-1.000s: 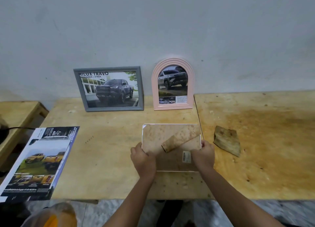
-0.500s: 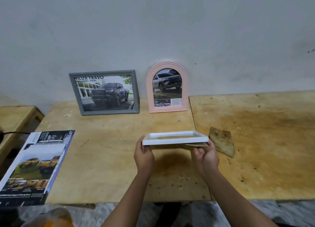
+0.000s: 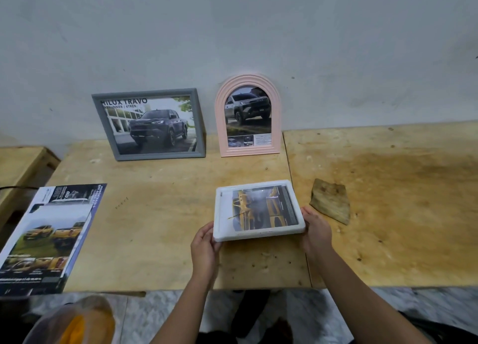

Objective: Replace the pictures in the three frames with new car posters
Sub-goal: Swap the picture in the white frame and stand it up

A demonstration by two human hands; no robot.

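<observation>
Centre of the picture, low: my left hand [image 3: 205,245] and right hand [image 3: 316,231] hold the white frame [image 3: 218,214] face up over the wooden table [image 3: 160,214]. My left fingers are curled round its lower-left corner, thumb on the rim. My right fingers are wrapped round its lower-right corner, mostly hidden behind the edge. Inside the frame lies a yellow car poster [image 3: 261,211], turned sideways to my view. I cannot tell whether the frame's far edge touches the tabletop.

Upper middle of the picture: two more frames stand upright at the back of the table, leaning on the grey wall [image 3: 258,33]. The grey frame [image 3: 104,126], on the left, shows a dark pickup under the words "HILUX TRAVO". The pink arched frame [image 3: 219,116], just beside it on the right, shows a silver pickup.

Right of my right hand, near it but apart, a brown, creased piece of card [image 3: 331,200] lies flat on the table.

Left edge of the picture: a large printed car sheet [image 3: 49,237] lies on the table's corner, its lower end past the edge, with yellow vehicles on it. Beyond it stands a lower wooden bench [image 3: 18,167], with a dark cable [image 3: 15,187] crossing near it.

Bottom left corner: a blurred grey and orange shape [image 3: 69,323] that I cannot make out.
</observation>
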